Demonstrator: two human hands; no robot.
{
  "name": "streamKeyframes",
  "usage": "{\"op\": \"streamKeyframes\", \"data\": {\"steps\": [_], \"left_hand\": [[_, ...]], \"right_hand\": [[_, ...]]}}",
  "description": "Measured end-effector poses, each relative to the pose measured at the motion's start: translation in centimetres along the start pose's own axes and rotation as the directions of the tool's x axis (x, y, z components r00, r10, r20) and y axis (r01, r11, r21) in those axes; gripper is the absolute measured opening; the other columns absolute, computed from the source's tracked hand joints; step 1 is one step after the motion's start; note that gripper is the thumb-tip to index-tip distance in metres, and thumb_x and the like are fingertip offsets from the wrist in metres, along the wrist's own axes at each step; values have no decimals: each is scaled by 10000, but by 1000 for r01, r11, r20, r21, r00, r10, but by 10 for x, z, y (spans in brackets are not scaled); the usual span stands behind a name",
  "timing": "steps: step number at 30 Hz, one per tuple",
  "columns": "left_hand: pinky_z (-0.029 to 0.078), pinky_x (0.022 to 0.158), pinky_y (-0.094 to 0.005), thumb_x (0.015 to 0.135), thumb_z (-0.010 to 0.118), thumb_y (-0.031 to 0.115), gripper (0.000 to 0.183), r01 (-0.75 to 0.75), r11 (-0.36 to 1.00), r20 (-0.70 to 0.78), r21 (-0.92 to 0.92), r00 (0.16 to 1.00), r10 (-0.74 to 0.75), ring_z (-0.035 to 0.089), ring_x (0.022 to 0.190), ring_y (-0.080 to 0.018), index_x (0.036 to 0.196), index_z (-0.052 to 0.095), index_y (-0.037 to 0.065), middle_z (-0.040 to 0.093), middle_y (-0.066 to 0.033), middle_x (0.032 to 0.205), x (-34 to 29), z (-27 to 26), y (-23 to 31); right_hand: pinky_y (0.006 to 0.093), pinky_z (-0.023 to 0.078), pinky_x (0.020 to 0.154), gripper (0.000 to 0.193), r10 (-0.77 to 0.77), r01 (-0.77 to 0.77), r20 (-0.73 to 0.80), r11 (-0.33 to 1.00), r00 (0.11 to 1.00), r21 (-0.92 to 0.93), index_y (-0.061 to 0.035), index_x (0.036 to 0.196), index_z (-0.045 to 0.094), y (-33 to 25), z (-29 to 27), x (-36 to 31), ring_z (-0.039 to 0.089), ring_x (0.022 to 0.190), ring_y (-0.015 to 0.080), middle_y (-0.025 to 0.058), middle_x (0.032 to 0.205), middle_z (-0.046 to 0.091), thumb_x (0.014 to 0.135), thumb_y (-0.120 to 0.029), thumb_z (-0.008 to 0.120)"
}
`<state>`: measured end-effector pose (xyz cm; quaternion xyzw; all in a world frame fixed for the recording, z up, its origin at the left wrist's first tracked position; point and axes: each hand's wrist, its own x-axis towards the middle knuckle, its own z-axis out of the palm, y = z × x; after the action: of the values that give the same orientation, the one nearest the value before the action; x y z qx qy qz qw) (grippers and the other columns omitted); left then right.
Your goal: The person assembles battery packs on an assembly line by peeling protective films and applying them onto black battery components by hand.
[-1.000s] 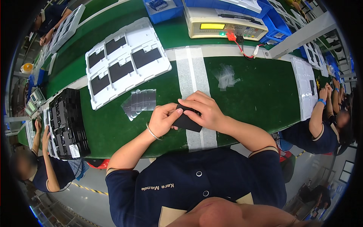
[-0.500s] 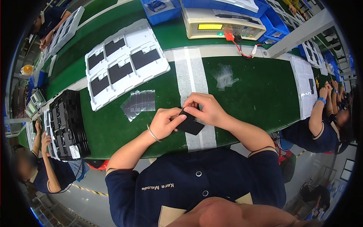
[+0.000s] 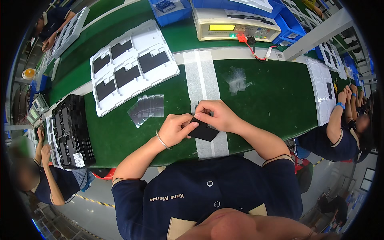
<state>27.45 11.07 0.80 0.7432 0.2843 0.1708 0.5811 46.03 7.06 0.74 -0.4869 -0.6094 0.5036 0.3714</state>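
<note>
A flat black rectangular piece (image 3: pixel 204 132) is held between my two hands, above the white paper strip on the green table. My left hand (image 3: pixel 175 130) grips its left edge, thumb on top and fingers curled beneath. At the upper edge, my right hand (image 3: pixel 218 116) is closed with thumb and forefinger pinched together; its fingertips cover that corner, so I cannot see whether anything small is between them. Left of my hands lie clear film sheets with strips (image 3: pixel 148 110). Beyond them a white tray (image 3: pixel 162 78) holds several similar flat black pieces with notched corners.
A crumpled clear film pile (image 3: pixel 238 82) lies to the right of the paper strip (image 3: pixel 201 80). At the back stand a test meter (image 3: pixel 239 30) with red and black leads and a blue bin (image 3: pixel 172 16). Stacked black trays (image 3: pixel 74 132) are on the left. Co-workers sit on both sides.
The black piece has turned slightly in my hands, its lower right corner rising a little. My right hand has shifted slightly; both hands keep their hold.
</note>
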Motion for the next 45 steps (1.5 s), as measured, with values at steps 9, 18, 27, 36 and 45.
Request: {"op": "streamKeyframes", "data": {"steps": [9, 18, 27, 36, 45], "left_hand": [[475, 520, -219, 810, 536, 26, 81, -158, 987, -181, -19, 972, 152, 597, 579, -127, 804, 567, -48, 590, -85, 657, 11, -20, -8], [468, 464, -239, 710, 612, -65, 319, -829, 433, -320, 355, 327, 889, 570, 598, -192, 1000, 532, 41, 549, -115, 795, 5, -50, 110], [294, 444, -229, 765, 562, 399, 417, -708, 404, -459, 579, 127, 879, 408, 621, -136, 1099, 429, 186, 482, -31, 906, -14, -33, 167], [301, 483, -172, 816, 548, 390, 278, -895, 333, -412, 296, 195, 890, 431, 622, -54, 881, 578, 122, 564, 83, 912, -9, -54, 173], [328, 532, -178, 804, 559, 338, 251, -948, 281, -434, 149, 193, 880, 450, 669, -64, 901, 576, 108, 569, 61, 924, 16, -23, 180]], "right_hand": [[229, 409, 529, 138, 21, -23, -36, 999, 999, -37, -27, 747, 571, -3, 0, -1, 519, 576, 92, 25, 652, 573, 754, -145, 643], [234, 410, 532, 122, -16, 12, -43, 996, 999, -90, -32, 754, 574, -2, 0, -3, 513, 569, 102, 28, 659, 578, 744, -128, 649], [221, 407, 500, 158, -97, 92, -30, 989, 995, -118, -20, 749, 559, -6, 8, 2, 507, 537, 91, 37, 624, 563, 749, -148, 653], [225, 406, 533, 151, -22, 17, -58, 996, 998, -86, -13, 755, 565, -1, -1, -3, 504, 570, 97, 29, 644, 554, 741, -140, 645], [232, 406, 547, 142, -31, 25, -56, 994, 998, -109, -21, 762, 572, 3, 3, -3, 515, 584, 104, 30, 651, 558, 747, -145, 640]]}}
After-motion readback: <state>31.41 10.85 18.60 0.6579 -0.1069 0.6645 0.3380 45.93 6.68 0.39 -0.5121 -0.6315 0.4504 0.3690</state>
